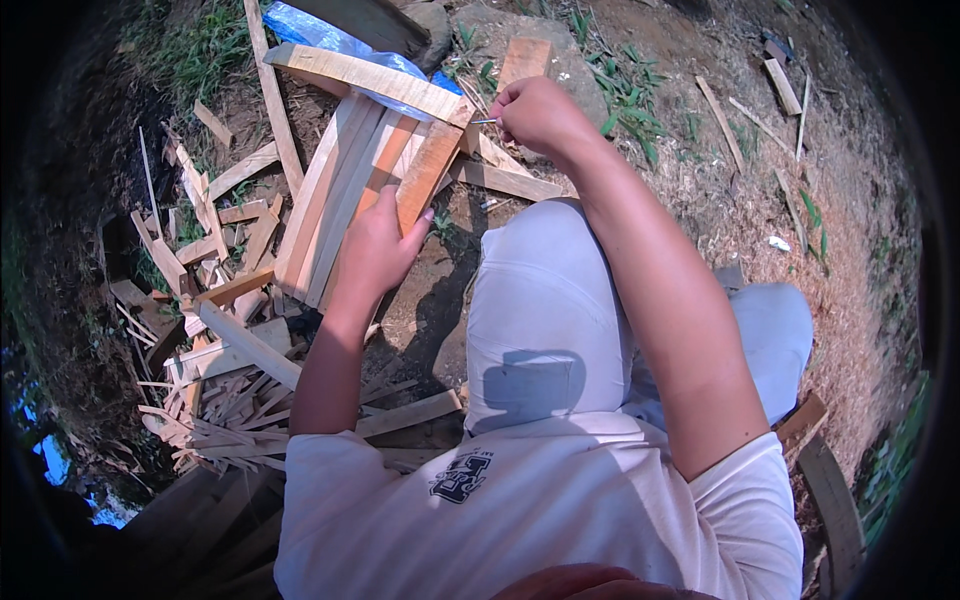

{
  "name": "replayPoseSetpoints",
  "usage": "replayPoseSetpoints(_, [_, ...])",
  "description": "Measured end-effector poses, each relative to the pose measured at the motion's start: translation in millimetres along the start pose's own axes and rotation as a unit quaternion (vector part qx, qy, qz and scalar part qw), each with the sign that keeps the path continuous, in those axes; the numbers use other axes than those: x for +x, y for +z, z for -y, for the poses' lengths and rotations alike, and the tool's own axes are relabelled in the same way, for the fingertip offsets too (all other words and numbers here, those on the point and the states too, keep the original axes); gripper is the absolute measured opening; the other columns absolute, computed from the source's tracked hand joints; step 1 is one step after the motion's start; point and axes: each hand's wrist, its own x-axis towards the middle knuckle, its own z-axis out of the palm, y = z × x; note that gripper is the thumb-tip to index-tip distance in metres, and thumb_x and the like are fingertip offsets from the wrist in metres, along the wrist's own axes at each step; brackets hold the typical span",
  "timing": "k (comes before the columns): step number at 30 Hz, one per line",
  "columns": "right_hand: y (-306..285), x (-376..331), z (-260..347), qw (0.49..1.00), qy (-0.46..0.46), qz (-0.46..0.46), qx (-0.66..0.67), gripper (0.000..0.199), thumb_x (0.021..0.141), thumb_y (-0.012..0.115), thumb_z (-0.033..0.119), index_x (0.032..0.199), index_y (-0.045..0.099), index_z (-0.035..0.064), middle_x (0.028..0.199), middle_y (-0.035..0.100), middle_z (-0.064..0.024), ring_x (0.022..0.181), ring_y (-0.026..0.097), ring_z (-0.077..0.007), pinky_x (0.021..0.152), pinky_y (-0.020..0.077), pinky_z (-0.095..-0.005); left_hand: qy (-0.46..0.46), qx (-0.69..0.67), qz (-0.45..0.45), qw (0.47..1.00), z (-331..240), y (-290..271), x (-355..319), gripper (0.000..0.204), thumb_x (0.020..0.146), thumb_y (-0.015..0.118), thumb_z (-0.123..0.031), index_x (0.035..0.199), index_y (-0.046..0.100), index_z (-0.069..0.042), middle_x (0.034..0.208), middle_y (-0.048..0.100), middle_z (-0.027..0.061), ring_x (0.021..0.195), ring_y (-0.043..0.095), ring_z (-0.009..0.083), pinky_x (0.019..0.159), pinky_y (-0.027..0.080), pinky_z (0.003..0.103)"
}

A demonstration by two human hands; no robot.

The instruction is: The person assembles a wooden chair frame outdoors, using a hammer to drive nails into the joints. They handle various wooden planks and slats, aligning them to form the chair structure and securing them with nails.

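Observation:
A wooden piece made of several side-by-side slats [345, 190] lies tilted in front of me, with a pale crosspiece [365, 78] over its far end. An orange-brown batten [430, 170] runs along its right side. My left hand [378, 245] is closed on this batten, the thumb on its right edge and the other fingers partly hidden against the slats. At the far right corner, my right hand [540, 115] pinches a thin metal nail [484, 122]. The nail points left, its tip at the corner where crosspiece and batten meet.
Offcuts and splinters [240, 420] pile up at the left, with a long strip [275, 110] leaning beyond. Blue plastic sheeting [320, 30] lies behind the crosspiece. A wooden block [525, 62] rests on a flat stone [575, 85]. My bent knee [545, 270] is close at the right.

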Motion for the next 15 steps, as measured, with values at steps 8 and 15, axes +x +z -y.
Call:
replayPoseSetpoints(8, [-0.6, -1.7, 1.6, 1.000, 0.014, -0.004, 0.014, 0.021, 0.087, 0.065, 0.012, 0.093, 0.080, -0.0002, 0.087, 0.075, -0.0233, 0.082, 0.075, -0.0361, 0.078, 0.0575, -0.0439, -0.001, -0.008, -0.002, 1.000, -3.0, -3.3, 0.2, 0.045, 0.097, 0.073, -0.037, 0.112, 0.060, 0.004, 0.088, 0.072, 0.0303, 0.086, 0.071, 0.0498, 0.076, 0.055, 0.056])
replayPoseSetpoints(15, [-4.7, -10.9, 14.6, 0.999, 0.040, -0.034, 0.017, 0.021, 0.086, 0.061, 0.010, 0.090, 0.078, -0.0023, 0.080, 0.073, -0.0218, 0.074, 0.073, -0.0338, 0.073, 0.0569, -0.0438, -0.011, 0.004, 0.010, 1.000, -3.8, -4.6, 0.9, 0.047, 0.097, 0.073, -0.038, 0.116, 0.061, 0.004, 0.088, 0.072, 0.0298, 0.087, 0.071, 0.0494, 0.076, 0.055, 0.056])
